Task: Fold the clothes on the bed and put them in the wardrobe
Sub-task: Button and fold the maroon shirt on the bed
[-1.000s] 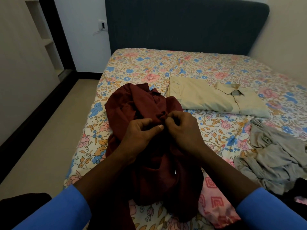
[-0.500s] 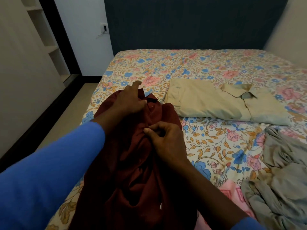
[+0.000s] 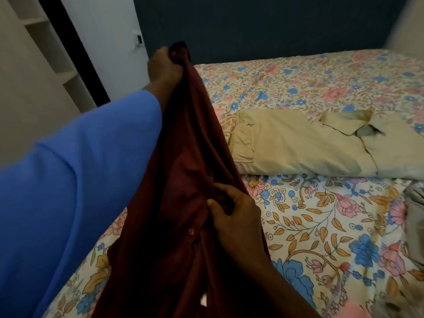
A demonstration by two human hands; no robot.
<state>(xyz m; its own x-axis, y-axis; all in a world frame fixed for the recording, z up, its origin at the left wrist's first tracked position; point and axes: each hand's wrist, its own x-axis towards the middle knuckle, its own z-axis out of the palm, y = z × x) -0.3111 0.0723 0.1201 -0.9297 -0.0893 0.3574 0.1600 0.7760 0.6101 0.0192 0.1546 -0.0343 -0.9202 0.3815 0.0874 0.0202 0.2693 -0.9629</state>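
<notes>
- head: left grip (image 3: 164, 67) at 11 o'clock clutches top of maroon shirt (image 3: 188, 157), held up over bed (image 3: 321, 237).
- right grip (image 3: 236, 216) at 6 o'clock pinches its middle.
- folded beige shirt (image 3: 298, 145) at 2 o'clock on bed.

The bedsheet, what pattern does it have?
Floral: pink and blue flowers with orange leaves on the bedsheet, head view.

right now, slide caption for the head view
Left hand holds a maroon shirt up by its top, right hand grips its front, beside a folded beige shirt.
</notes>
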